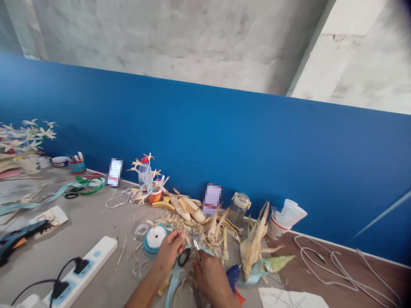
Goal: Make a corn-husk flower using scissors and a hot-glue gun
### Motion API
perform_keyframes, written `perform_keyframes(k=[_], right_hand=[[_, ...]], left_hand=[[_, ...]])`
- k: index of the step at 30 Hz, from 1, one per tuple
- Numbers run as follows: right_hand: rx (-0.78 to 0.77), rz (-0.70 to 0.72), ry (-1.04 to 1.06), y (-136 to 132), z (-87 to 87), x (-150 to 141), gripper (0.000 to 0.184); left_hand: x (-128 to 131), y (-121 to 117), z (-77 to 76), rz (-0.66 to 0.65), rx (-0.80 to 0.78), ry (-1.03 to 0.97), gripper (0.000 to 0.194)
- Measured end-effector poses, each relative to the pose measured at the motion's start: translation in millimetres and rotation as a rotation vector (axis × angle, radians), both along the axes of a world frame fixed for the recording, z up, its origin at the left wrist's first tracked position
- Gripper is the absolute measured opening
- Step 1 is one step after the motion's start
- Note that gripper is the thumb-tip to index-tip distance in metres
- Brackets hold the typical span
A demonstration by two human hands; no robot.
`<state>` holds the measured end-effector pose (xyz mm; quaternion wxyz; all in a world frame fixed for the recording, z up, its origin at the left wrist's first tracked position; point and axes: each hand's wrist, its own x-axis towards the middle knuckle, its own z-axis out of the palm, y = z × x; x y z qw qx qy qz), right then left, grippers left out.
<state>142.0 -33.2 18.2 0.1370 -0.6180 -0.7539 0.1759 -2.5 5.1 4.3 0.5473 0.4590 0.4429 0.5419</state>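
My right hand (210, 273) is closed around a pair of scissors (195, 240), with the blades pointing up and away from me. Just to the left, my left hand (171, 250) is closed in a pinch; whatever its fingertips hold is too small to make out. A small black ring (184, 257), perhaps a tape roll, lies between the two hands. Light blue ribbon (174, 285) runs below it toward me. Behind my left wrist sits a spool of blue ribbon (156, 238). Dried corn husks (189, 209) and scraps spread beyond both hands.
Right of my hand lies a blue glue gun (233, 276), near a standing husk bundle (255, 244). A power strip (85, 271) with black plugs is at left. Along the blue partition (205, 141) stand a phone (212, 199), a clear jar (240, 207) and a husk-flower pot (155, 196).
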Motion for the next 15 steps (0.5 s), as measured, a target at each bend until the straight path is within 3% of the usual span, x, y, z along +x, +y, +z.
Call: perform_keyframes(k=[3,8,12,15], right_hand=[[-0.033,0.016,-0.060,1,1.0,1,0.024],[0.106,0.046,0.058,3,3.8,3,0.030],[0.008,0.011,-0.002,5,-2.5,3,0.024],[0.104,0.002,0.011,6,-7.4,3,0.031]], left_hand=[[1,-1,1.0,0.010,-0.015,0.004,0.032],[5,-5,4.4,0.009,-0.025,-0.043,0.027],[6,-6,6.4,0.033,-0.056,-0.061,0.027],[6,-6,7.7,0.023,-0.045,-0.074,0.027]])
